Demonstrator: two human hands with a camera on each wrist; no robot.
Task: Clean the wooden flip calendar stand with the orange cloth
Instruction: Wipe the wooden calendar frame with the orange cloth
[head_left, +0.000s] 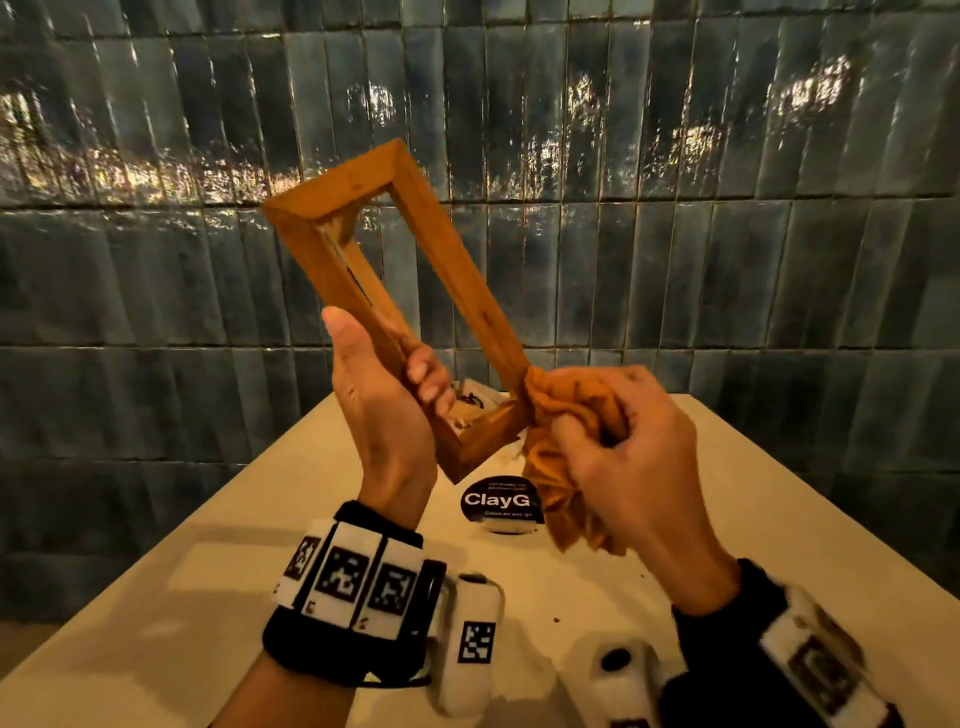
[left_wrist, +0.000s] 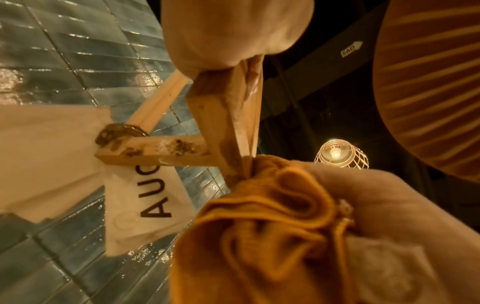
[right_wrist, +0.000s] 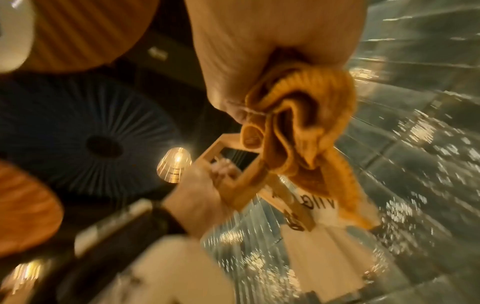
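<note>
I hold the wooden flip calendar stand (head_left: 363, 234), a rectangular frame, tilted in the air above the table. My left hand (head_left: 384, 400) grips its left rail near the lower end, fingers curled through the opening. My right hand (head_left: 628, 447) clutches the bunched orange cloth (head_left: 566, 410) and presses it against the lower right rail. The left wrist view shows the stand (left_wrist: 221, 123), its dirt-speckled crossbar and the cloth (left_wrist: 259, 226); a white "AUG" card (left_wrist: 153, 197) hangs from metal rings. In the blurred right wrist view the cloth (right_wrist: 298, 127) covers part of the stand (right_wrist: 244, 185).
A beige table (head_left: 753, 519) lies below my hands, with a round black "ClayG" disc (head_left: 496, 501) under the stand. A dark glossy tiled wall (head_left: 727, 208) stands right behind the table. A few crumbs lie on the table by my right wrist.
</note>
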